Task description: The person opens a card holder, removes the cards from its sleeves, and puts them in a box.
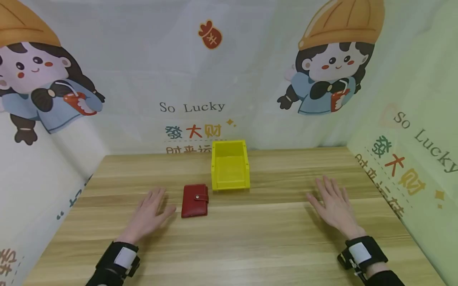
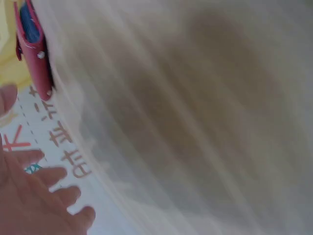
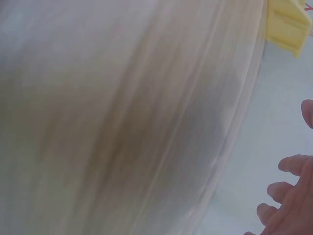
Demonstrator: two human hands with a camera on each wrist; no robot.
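Note:
A dark red wallet (image 1: pixel 195 201) with a snap strap lies on the wooden table, left of the middle. Just behind it and to its right stands a yellow open-topped bin (image 1: pixel 230 171). My left hand (image 1: pixel 148 216) is spread over the table left of the wallet, its thumb pointing toward it without touching. The left wrist view shows the wallet (image 2: pixel 38 61) edge-on beyond the fingers. Far to the right, my right hand (image 1: pixel 335 206) is spread with straight fingers and holds nothing. Part of the yellow bin (image 3: pixel 288 24) appears in the right wrist view.
The wooden table (image 1: pixel 257 246) runs back to a printed cloth (image 1: pixel 250 87) with cartoon figures and lettering. This cloth also closes off the left and right sides. Each wrist wears a black strap (image 1: pixel 368 252) with a small device.

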